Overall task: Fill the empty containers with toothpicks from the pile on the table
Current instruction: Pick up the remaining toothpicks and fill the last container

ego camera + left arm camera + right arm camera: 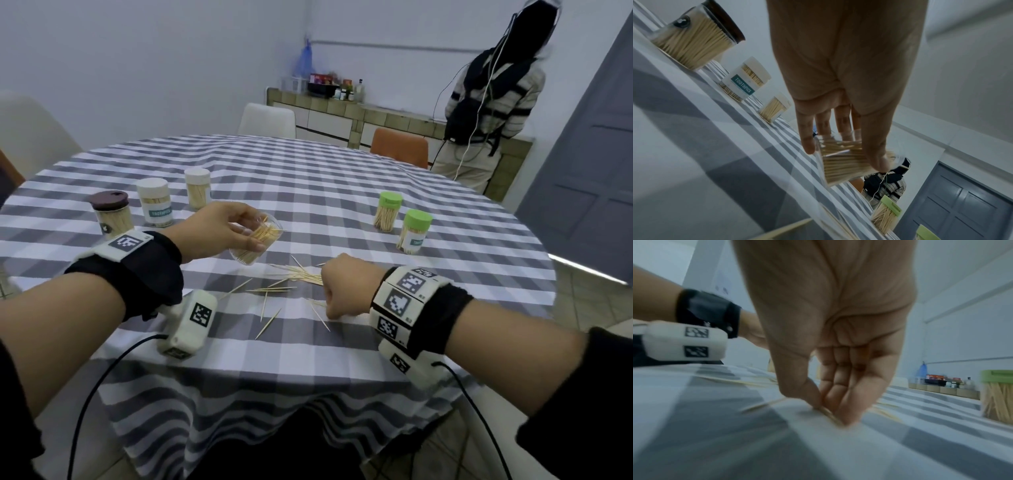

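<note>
spill risk at the clear container (257, 240), tilted mouth-out toward 3 o'clock, clamped in left hand (219, 229) fingers. right hand (346, 287), fingertips together, pinching toothpicks (301, 275) at pile's 5 o'clock; thin sticks apt to slip, scatter.

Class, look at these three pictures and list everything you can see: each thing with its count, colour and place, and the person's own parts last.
Open jar: one, clear, part-filled with toothpicks, tilted in the left hand's grip.
Loose toothpicks: a scattered pile, pale wood, on the cloth between the hands.
Capped jars: five, all filled; brown lid and two white lids far left; two green lids far right.
Tablecloth: one, grey-and-white check, over a round table.
Chairs: white, orange, behind the table.
Another person: one, striped top, by the counter.
Door: one, grey, right.
Left hand: holds the open jar.
Right hand: pinches toothpicks at the cloth.
</note>
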